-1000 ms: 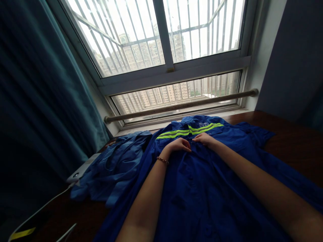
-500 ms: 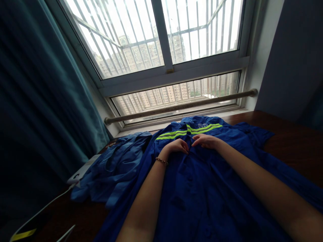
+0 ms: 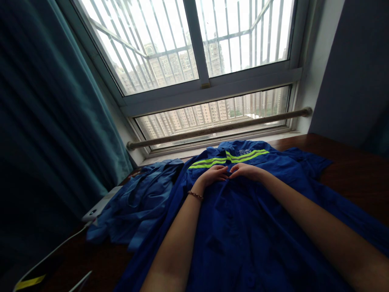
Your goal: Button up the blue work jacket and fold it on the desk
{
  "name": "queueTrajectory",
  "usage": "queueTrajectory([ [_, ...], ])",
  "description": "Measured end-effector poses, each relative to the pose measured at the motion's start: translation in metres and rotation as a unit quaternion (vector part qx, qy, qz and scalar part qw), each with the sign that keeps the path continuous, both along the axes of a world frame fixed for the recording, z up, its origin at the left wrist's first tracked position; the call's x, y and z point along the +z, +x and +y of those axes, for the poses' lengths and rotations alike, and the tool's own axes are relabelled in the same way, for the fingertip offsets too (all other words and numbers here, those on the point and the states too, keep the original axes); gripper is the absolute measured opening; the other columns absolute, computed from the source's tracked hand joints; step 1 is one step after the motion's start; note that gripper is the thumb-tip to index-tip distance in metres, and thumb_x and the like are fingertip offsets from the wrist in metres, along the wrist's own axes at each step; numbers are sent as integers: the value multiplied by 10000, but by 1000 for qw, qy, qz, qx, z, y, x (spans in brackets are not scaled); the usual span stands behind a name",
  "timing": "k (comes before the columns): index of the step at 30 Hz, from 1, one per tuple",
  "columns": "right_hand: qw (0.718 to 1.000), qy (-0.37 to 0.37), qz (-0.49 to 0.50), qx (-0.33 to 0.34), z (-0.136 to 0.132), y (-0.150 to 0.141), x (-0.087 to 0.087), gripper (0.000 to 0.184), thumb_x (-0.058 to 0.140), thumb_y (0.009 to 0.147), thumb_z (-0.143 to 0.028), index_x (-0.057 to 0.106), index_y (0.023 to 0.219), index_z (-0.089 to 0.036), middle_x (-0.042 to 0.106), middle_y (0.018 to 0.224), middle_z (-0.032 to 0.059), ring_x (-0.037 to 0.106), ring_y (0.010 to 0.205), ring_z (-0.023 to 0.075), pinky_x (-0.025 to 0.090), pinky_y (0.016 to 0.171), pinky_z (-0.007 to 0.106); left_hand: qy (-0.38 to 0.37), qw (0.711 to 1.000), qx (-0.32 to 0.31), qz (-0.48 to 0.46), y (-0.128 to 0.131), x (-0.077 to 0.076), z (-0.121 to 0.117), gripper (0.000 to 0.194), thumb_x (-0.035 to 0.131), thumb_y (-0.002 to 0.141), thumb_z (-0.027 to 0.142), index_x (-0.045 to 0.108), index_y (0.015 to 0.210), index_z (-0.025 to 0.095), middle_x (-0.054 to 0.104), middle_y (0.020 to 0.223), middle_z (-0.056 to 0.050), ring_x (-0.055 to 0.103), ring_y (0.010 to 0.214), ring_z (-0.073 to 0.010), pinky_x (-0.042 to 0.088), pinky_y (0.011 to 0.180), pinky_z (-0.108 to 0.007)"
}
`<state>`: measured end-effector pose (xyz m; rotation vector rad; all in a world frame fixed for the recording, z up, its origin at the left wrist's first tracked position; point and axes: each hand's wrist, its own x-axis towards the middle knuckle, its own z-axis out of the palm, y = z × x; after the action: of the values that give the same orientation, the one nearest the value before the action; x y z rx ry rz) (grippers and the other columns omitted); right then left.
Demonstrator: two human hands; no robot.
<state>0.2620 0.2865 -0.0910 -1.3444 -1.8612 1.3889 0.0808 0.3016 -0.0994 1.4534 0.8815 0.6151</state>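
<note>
A dark blue work jacket [image 3: 231, 235] lies spread with its front up, a yellow-green reflective stripe [image 3: 208, 163] across its chest. My left hand [image 3: 215, 174], a beaded bracelet [image 3: 195, 195] at its wrist, pinches the jacket's front edge just under the stripe. Facing it, my right hand [image 3: 243, 171] grips the same front opening with thumb and forefinger. The fingertips of both hands nearly meet there, and a small button seems to show just below them. Exactly how the cloth sits between the fingers is too dark to make out.
Left of the jacket lies a crumpled lighter blue garment [image 3: 142, 198]. A white device [image 3: 101, 202] with a white cable [image 3: 51, 255] is beside it on the dark wooden surface [image 3: 349, 178]. A metal rail [image 3: 219, 129] crosses the window behind; a curtain [image 3: 75, 121] hangs at left.
Both hands have come closer together at the front opening. The left fingers have lifted and straightened a little, and the cloth between the hands is raised slightly.
</note>
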Motion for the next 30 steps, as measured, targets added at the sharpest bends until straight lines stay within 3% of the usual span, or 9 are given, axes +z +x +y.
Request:
queueTrajectory([
  [3, 996, 36, -71, 47, 1, -3, 0, 333, 696, 538, -286, 580, 807, -127, 460, 551, -62, 394, 471, 51, 294, 438, 173, 10, 995, 95, -30, 21, -16, 6, 333, 622, 666, 440, 575, 716, 114, 552, 605, -8, 498, 493, -69, 390, 460, -189],
  [7, 978, 87, -146, 122, 1, -7, 0, 237, 675, 534, -273, 487, 585, -137, 352, 479, -82, 299, 433, 37, 214, 403, 185, 53, 971, 231, -41, 39, -37, 16, 275, 690, 615, 279, 470, 559, 123, 419, 458, 56, 387, 389, -34, 279, 382, -173],
  [13, 975, 48, -138, 170, -2, -2, 9, 348, 693, 516, -333, 393, 519, -156, 303, 448, -87, 265, 404, 33, 187, 372, 190, 23, 971, 235, -35, 40, -37, 16, 255, 558, 741, 269, 424, 562, 147, 378, 406, 63, 355, 327, -40, 278, 371, -189],
  [18, 997, -25, 16, 70, -1, 4, 9, 312, 719, 521, -337, 489, 625, -153, 368, 488, -82, 308, 414, 27, 203, 360, 171, -16, 988, 156, 8, 23, -15, 10, 233, 619, 688, 309, 505, 618, 118, 467, 443, 30, 439, 378, -62, 333, 406, -186],
  [22, 986, -82, 141, 30, 5, 9, 1, 308, 733, 540, -297, 539, 736, -160, 461, 534, -68, 396, 427, 31, 288, 378, 153, -3, 993, 33, 111, -2, 3, 8, 324, 620, 658, 415, 606, 731, 100, 599, 663, -36, 539, 568, -93, 389, 505, -184],
  [27, 967, -125, 223, -6, 11, 10, -7, 272, 736, 554, -244, 525, 698, -153, 525, 558, -42, 475, 441, 51, 357, 384, 148, 77, 966, -120, 217, -14, 11, 10, 349, 690, 565, 375, 653, 799, 118, 576, 639, -3, 479, 541, -78, 352, 502, -187],
  [30, 965, -125, 218, -75, 13, 4, -12, 249, 727, 571, -227, 515, 672, -145, 546, 555, -27, 467, 416, 48, 351, 364, 147, 127, 938, -178, 269, -10, 12, 11, 331, 725, 510, 330, 655, 759, 125, 536, 558, 21, 433, 493, -77, 314, 466, -196],
])
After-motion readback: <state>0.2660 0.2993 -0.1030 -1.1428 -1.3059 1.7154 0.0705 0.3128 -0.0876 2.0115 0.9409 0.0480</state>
